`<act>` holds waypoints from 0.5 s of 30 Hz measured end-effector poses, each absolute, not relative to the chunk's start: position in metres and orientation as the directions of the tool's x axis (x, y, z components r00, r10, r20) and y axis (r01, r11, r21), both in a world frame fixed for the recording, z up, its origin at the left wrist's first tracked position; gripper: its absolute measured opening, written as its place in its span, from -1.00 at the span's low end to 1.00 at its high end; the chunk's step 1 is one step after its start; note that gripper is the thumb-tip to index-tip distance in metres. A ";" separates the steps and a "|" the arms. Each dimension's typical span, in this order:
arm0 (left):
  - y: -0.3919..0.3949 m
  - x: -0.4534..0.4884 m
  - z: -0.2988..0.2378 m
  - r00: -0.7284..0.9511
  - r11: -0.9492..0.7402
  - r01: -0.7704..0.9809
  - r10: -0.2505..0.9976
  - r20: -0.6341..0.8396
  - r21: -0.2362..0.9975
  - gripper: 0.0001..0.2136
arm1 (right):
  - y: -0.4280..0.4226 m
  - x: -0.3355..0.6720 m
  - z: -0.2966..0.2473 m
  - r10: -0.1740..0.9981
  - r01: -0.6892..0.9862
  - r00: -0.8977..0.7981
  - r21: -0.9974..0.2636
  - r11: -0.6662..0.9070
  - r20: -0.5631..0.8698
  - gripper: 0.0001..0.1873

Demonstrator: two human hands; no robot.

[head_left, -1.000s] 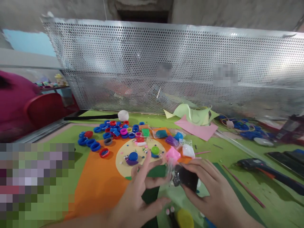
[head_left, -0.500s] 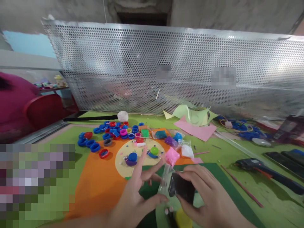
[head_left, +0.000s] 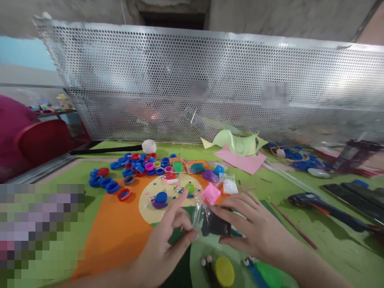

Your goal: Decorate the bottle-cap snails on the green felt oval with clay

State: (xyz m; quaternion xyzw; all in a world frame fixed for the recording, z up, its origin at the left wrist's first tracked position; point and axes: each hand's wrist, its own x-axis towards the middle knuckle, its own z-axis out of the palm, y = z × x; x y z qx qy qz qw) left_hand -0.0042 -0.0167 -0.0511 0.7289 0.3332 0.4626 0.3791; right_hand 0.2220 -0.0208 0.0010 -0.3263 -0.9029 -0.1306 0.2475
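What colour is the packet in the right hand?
The packet is black with a clear end, best seen in the head view.

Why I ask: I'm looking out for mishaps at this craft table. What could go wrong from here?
The left hand is at the clear end of the dark packet in the right hand; a sudden tug might tear the plastic. The yellow disc lies close by, so a dropped packet could hit it. The glue gun lies uncovered to the right; if hot, which I can't tell, a stray arm might get burned.
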 end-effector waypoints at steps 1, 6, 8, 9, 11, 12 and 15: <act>-0.014 -0.006 -0.051 0.327 -0.500 0.166 0.841 0.431 0.850 -0.50 | -0.018 0.226 0.000 0.554 0.670 -0.653 0.053 0.740 0.516 -0.54; 0.008 -0.016 -0.044 0.266 -0.453 0.372 0.888 0.375 0.810 -0.70 | 0.006 0.246 -0.013 0.877 0.928 -0.268 -0.136 0.345 0.399 -0.66; 0.014 -0.017 -0.043 0.254 -0.411 0.397 0.908 0.332 0.821 -0.77 | 0.016 0.253 -0.024 0.917 0.971 -0.109 -0.157 0.181 0.383 -0.64; 0.015 -0.016 -0.043 0.243 -0.398 0.398 0.915 0.323 0.827 -0.79 | 0.020 0.255 -0.030 0.928 0.980 -0.054 -0.161 0.121 0.370 -0.61; 0.014 -0.016 -0.045 0.225 -0.382 0.402 0.922 0.315 0.832 -0.82 | 0.027 0.259 -0.040 0.939 0.986 0.025 -0.163 0.033 0.343 -0.56; 0.012 -0.016 -0.047 0.229 -0.387 0.402 0.920 0.318 0.830 -0.84 | 0.029 0.260 -0.045 0.944 0.987 0.051 -0.163 0.004 0.327 -0.55; 0.006 -0.017 -0.052 0.276 -0.422 0.362 0.900 0.337 0.831 -0.88 | 0.030 0.258 -0.051 0.958 0.986 0.064 -0.168 -0.017 0.279 -0.63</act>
